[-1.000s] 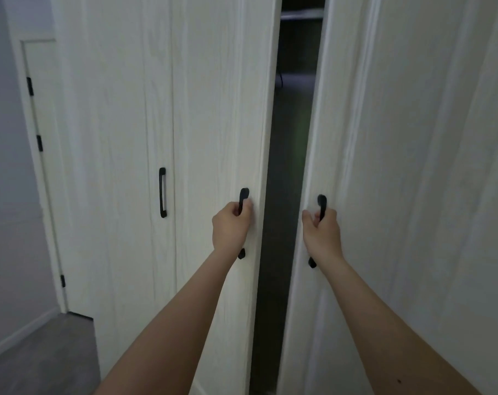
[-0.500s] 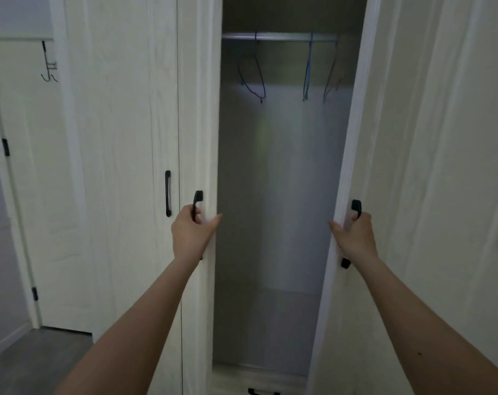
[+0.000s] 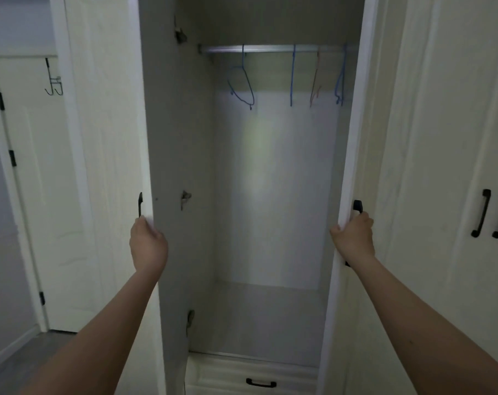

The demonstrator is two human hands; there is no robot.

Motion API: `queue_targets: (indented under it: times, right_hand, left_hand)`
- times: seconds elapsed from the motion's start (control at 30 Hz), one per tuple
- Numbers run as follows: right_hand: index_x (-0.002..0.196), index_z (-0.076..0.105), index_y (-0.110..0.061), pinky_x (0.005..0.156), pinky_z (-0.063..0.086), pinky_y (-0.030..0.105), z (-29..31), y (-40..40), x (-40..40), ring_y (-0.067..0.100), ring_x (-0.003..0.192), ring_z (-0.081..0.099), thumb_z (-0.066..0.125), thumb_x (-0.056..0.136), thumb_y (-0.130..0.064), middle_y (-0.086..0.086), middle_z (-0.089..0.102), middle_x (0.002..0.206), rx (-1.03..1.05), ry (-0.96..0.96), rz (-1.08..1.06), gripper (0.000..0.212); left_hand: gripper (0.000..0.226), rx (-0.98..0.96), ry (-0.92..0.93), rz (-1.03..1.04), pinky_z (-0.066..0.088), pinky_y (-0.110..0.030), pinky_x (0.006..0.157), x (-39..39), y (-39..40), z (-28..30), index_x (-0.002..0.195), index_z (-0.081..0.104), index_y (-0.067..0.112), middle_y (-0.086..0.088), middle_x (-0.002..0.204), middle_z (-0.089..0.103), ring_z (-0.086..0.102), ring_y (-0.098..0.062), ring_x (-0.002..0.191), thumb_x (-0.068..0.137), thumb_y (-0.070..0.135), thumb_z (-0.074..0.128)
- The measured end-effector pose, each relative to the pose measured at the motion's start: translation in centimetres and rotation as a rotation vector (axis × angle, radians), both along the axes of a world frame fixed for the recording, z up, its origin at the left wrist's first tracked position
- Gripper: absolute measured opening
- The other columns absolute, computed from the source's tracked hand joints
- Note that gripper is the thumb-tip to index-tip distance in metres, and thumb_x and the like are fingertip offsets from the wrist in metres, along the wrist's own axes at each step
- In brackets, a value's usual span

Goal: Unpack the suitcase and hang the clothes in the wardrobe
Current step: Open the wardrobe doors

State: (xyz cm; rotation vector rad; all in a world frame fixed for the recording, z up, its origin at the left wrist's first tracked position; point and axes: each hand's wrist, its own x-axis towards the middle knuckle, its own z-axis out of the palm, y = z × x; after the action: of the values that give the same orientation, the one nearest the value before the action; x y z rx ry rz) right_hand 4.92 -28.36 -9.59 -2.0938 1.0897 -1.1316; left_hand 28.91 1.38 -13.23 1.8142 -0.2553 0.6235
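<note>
Nearest the camera, two bare forearms are stretched forward, and both wardrobe doors are seen swung much wider than a second ago, when only a narrow dark slit lay between them, and wider again than half a second ago. The left hand (image 3: 148, 244) is held at the free edge of the left door (image 3: 168, 172), just below its black handle (image 3: 140, 204); the fingers are curled round that edge, but they are hidden behind the hand and blurred, so it cannot be told how firmly the door is gripped or whether the handle is touched. The right hand (image 3: 353, 238) is closed on the edge of the right door (image 3: 356, 124), with its fingers wrapped about the lower part of the black handle (image 3: 357, 207). Below and between the hands, a drawer front with a black pull (image 3: 261, 383) is now exposed. Beyond the fingers, the wardrobe interior (image 3: 270, 195) is laid open and no clothes are seen in it. Farthest back and above the hands, a metal rail (image 3: 270, 49) is fully revealed, carrying four bare wire hangers (image 3: 243, 84), three blue and one pinkish, where earlier fewer could be made out. The opening step is judged nearly complete; hanging space is ready. The suitcase and clothes are nowhere in view, so unpacking is judged not yet begun.
</note>
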Motion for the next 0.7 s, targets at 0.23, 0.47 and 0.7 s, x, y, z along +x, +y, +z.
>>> queue_targets:
  times: [0.23,0.47,0.7]
  right_hand:
    - [0.146,0.002,0.006,0.092,0.042,0.048,-0.1,-0.5,-2.2,0.042,0.121,0.042,0.048,0.093,-0.019,0.025,0.026,0.144,0.003,0.07,-0.11,0.074]
    - [0.15,0.001,-0.009,0.084,0.045,0.049,-0.7,-0.4,-4.7,0.041,0.117,0.044,0.043,0.091,0.002,0.021,0.029,0.14,-0.099,0.047,-0.284,0.073]
    - [0.148,-0.005,-0.003,0.087,0.046,0.051,-1.7,-0.7,-5.4,0.04,0.119,0.042,0.06,0.083,-0.003,0.022,0.026,0.144,-0.105,0.119,-0.381,0.091]
  left_hand:
    - [0.034,0.008,0.013,-0.055,0.049,-0.039,0.071,-1.3,0.8,-1.8,0.106,0.045,0.011,-0.011,0.108,0.051,0.053,-0.03,0.093,0.075,0.005,0.058]
    - [0.06,0.145,0.064,0.013,0.046,-0.052,0.087,-1.0,1.8,-2.0,0.126,0.035,0.006,-0.014,0.131,0.038,0.044,-0.039,0.115,0.075,0.022,0.063]
    - [0.083,0.064,0.203,0.072,0.033,-0.053,0.103,0.5,1.9,-1.3,0.143,0.019,0.004,-0.014,0.148,0.015,0.023,-0.039,0.131,0.079,0.029,0.066]
